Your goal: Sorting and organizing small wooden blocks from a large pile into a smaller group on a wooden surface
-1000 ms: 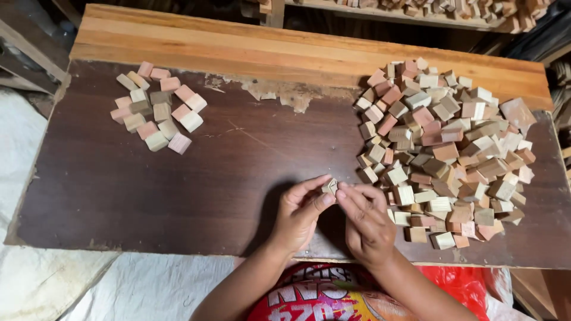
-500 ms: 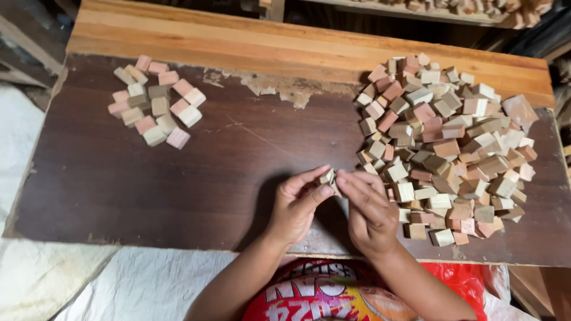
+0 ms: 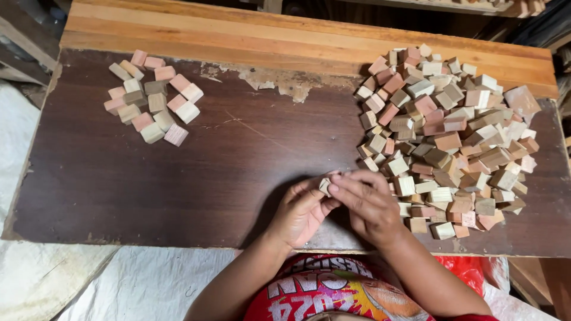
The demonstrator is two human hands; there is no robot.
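Observation:
My left hand (image 3: 302,209) and my right hand (image 3: 367,202) meet over the near edge of the dark brown board (image 3: 238,160). Together they pinch one small pale wooden block (image 3: 325,185) between their fingertips. A big loose heap of small wooden blocks (image 3: 446,131), pale, tan and pinkish, lies just right of my right hand. At the far left sits a smaller, tidier cluster of blocks (image 3: 153,98).
A lighter wooden plank (image 3: 297,35) runs along the far side of the board, with chipped veneer (image 3: 279,80) at the seam. White cloth (image 3: 89,279) lies below the near edge and left. More wood pieces (image 3: 505,6) are stacked at the top right.
Both hands stay together on the small block, fingers shifting slightly around it. The view has tilted a little; the piles have not changed.

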